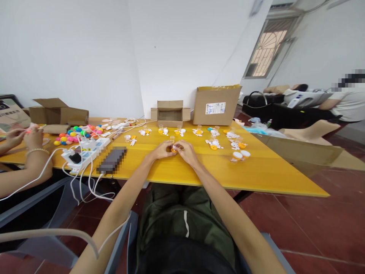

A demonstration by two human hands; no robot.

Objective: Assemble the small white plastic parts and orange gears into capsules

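Note:
My left hand (pixel 163 149) and my right hand (pixel 186 150) meet over the yellow table (pixel 256 171), fingers pinched together on a small orange and white toy piece (pixel 174 148). A small clear cup (pixel 172 139) stands just behind my fingers. Several more white and orange toy pieces (pixel 213 144) lie in a row beyond my hands. Two orange caps with white tops (pixel 241 155) sit to the right.
A power strip (pixel 85 149) with white cables and a dark phone (pixel 111 160) lie to my left. Coloured balls (pixel 74 134) sit further left, by another person's hands (pixel 25 137). Cardboard boxes (pixel 170 112) stand along the wall. Another person sits far right.

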